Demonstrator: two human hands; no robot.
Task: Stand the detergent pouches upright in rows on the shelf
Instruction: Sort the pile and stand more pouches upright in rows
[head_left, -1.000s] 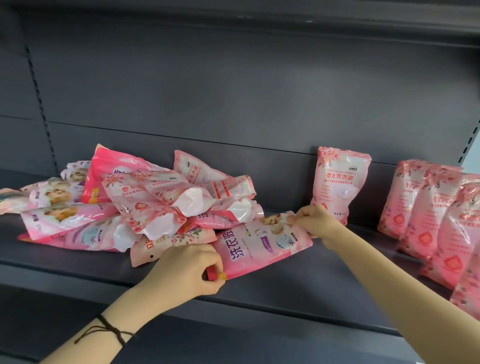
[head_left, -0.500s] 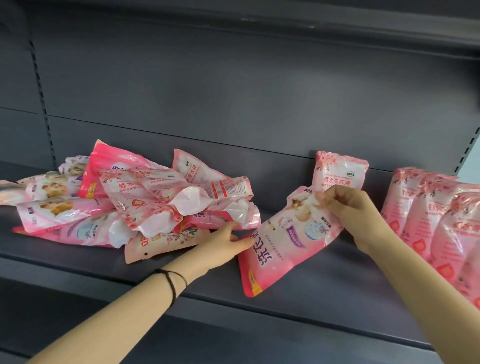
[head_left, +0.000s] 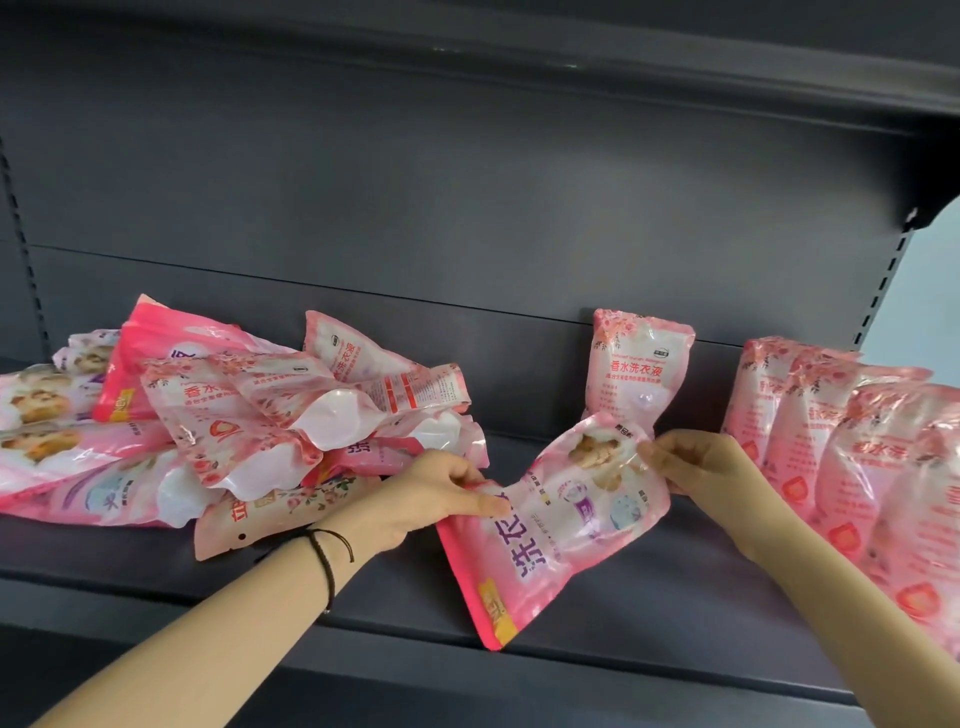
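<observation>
Pinching pouch (head_left: 571, 530): left grip (head_left: 436, 499), right grip (head_left: 701, 467)

A dark grey metal back panel (head_left: 467, 208) fills most of the view, crossed by a thin horizontal seam and edged by a left slotted upright (head_left: 23, 270) and a right slotted upright (head_left: 883, 291). A matching dark grey upper shelf (head_left: 571, 57) juts out overhead, and the dark grey lower shelf board (head_left: 649, 597) runs along the bottom. Beyond the right upright shows a pale, evenly lit wall (head_left: 932, 291).
</observation>
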